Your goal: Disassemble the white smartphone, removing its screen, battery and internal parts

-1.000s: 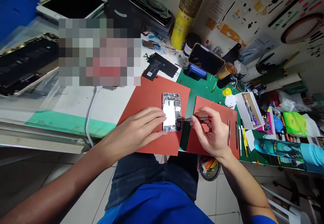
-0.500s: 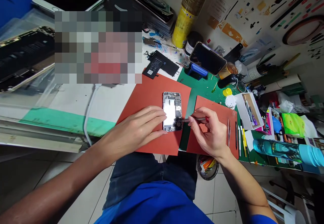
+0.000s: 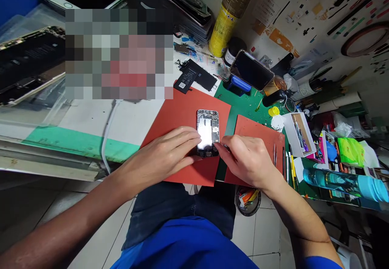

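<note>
An opened phone (image 3: 207, 133) with its inner parts bare lies on a red-orange mat (image 3: 182, 111), its metal left side shining brightly. My left hand (image 3: 174, 151) rests against the phone's left edge, fingers stretched out and thumb near the lower corner. At the phone's lower right edge, my right hand (image 3: 247, 155) is closed, thumb and forefinger tips touching or very near it. A slim screwdriver with a red end showed in that hand earlier; now the fingers hide nearly all of it.
Two dark phone batteries (image 3: 194, 76) lie beyond the mat. A propped phone (image 3: 252, 69) stands behind. Tweezers (image 3: 274, 154), a white box of tools (image 3: 299, 135) and a blue bottle (image 3: 343, 184) are on the right. A white cable (image 3: 106, 139) hangs over the left edge.
My right hand has turned over and moved left, bringing its fingertips to the phone's edge. The screwdriver is now mostly hidden. My left hand keeps its place.
</note>
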Motion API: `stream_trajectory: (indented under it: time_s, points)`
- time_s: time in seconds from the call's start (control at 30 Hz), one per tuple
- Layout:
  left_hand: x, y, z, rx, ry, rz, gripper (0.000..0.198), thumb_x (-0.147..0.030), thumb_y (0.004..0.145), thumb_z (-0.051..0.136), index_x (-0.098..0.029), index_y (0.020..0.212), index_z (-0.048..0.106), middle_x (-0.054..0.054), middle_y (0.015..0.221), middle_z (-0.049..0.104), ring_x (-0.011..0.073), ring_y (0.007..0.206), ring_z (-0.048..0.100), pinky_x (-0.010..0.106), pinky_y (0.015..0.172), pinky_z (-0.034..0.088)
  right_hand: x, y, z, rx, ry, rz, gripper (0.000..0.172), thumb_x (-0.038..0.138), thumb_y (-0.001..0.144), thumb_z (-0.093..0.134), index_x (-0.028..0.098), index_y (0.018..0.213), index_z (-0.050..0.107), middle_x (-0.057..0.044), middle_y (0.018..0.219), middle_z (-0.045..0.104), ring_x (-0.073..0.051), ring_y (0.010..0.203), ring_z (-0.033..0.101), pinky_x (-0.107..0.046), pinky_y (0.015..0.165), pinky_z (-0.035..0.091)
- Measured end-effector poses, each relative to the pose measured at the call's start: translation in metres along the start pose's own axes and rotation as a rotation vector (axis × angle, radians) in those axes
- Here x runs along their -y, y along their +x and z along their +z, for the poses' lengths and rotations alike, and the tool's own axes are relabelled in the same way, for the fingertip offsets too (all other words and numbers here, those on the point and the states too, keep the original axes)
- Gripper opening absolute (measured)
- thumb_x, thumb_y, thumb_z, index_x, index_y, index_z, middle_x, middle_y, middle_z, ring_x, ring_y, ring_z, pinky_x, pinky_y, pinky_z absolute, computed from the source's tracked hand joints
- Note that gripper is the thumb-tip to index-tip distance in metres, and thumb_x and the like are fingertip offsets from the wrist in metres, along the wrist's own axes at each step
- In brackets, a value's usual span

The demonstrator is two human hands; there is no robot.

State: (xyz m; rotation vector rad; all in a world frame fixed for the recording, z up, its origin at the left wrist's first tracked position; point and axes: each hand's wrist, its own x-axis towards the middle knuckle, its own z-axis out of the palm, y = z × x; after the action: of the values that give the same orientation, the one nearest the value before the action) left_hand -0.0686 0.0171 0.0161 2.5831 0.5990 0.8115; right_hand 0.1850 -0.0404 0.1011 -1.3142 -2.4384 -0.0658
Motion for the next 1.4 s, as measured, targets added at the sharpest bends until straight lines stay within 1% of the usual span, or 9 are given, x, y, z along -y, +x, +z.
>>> stream_trajectory:
  time_s: [0.1,0.23,0.37,0.5,0.77,0.93,1.2,1.3,1.4]
  points:
    - [-0.0008,0.0008,-0.0003,-0.008,-0.013,-0.008,0.034,-0.021,0.109,0.063,-0.017,0.142,0.063,0.013,0.134,0.074,0.0294,0.135,0.068,0.049,0.118,0.059,-0.0014,0.0041,-0.0034,0.070,0.068,-0.016,0.020,0.007,0.105,0.053,0.026,0.099,0.050,0.001,0.079,0.069,-0.014,0.062,0.057,-0.031,0.055,0.039]
    - [-0.0017,0.0028,-0.0002,-0.005,-0.017,-0.028,0.032,-0.027,0.109,0.065,-0.018,0.139,0.067,0.012,0.131,0.076,0.0296,0.132,0.070,0.049,0.117,0.060,-0.0057,0.0062,-0.0092,0.143,0.218,0.010,0.014,0.011,0.105,0.054,0.025,0.107,0.052,-0.004,0.091,0.071,-0.017,0.076,0.065,-0.031,0.063,0.047]
    - [-0.0020,0.0038,-0.0004,-0.029,0.001,-0.012,0.031,-0.031,0.109,0.066,-0.017,0.136,0.068,0.013,0.130,0.077,0.0296,0.130,0.071,0.049,0.115,0.062,-0.0068,0.0055,-0.0078,0.036,0.191,0.066,0.012,0.015,0.106,0.058,0.026,0.105,0.051,0.003,0.077,0.065,-0.014,0.060,0.055,-0.029,0.054,0.039]
    - [-0.0016,0.0028,-0.0003,-0.018,0.001,-0.013,0.031,-0.028,0.108,0.066,-0.015,0.136,0.068,0.014,0.131,0.076,0.0303,0.132,0.070,0.049,0.116,0.061,-0.0032,0.0057,-0.0054,0.056,0.213,0.069,0.013,0.015,0.103,0.057,0.025,0.109,0.052,-0.001,0.086,0.068,-0.016,0.070,0.062,-0.030,0.060,0.045]
    - [-0.0013,0.0018,0.0006,-0.022,-0.031,-0.029,0.031,-0.028,0.107,0.068,-0.016,0.135,0.069,0.013,0.130,0.077,0.0299,0.132,0.070,0.050,0.119,0.059,-0.0023,0.0060,-0.0041,0.005,0.166,0.088,0.010,0.018,0.104,0.057,0.025,0.110,0.052,0.001,0.080,0.066,-0.015,0.064,0.059,-0.030,0.056,0.043]
    - [-0.0012,0.0026,0.0000,-0.016,-0.013,-0.016,0.027,-0.027,0.109,0.065,-0.015,0.133,0.069,0.014,0.128,0.077,0.0301,0.131,0.070,0.050,0.117,0.061,-0.0017,0.0045,-0.0044,0.039,0.152,0.066,0.015,0.016,0.104,0.055,0.024,0.116,0.053,-0.002,0.087,0.070,-0.016,0.068,0.062,-0.031,0.058,0.045]
    - [-0.0014,0.0025,-0.0001,-0.017,0.020,-0.001,0.031,-0.031,0.110,0.065,-0.013,0.134,0.067,0.014,0.128,0.076,0.0304,0.130,0.070,0.050,0.116,0.061,-0.0023,0.0043,-0.0041,0.026,0.166,0.084,0.013,0.017,0.105,0.055,0.024,0.116,0.052,0.002,0.080,0.066,-0.015,0.062,0.057,-0.030,0.055,0.041]
    - [-0.0019,0.0028,0.0002,-0.015,0.012,-0.013,0.030,-0.032,0.110,0.065,-0.015,0.134,0.068,0.013,0.127,0.077,0.0297,0.131,0.070,0.049,0.117,0.061,-0.0024,0.0030,-0.0026,0.030,0.191,0.085,0.016,0.016,0.103,0.056,0.024,0.117,0.053,0.000,0.084,0.069,-0.016,0.067,0.062,-0.030,0.056,0.044]
    - [-0.0022,0.0024,0.0003,-0.016,0.023,-0.010,0.030,-0.033,0.110,0.065,-0.015,0.134,0.067,0.013,0.129,0.076,0.0295,0.130,0.071,0.048,0.117,0.061,-0.0022,0.0015,-0.0014,-0.022,0.198,0.097,0.016,0.016,0.103,0.059,0.023,0.117,0.055,-0.001,0.085,0.070,-0.016,0.067,0.065,-0.030,0.057,0.046]
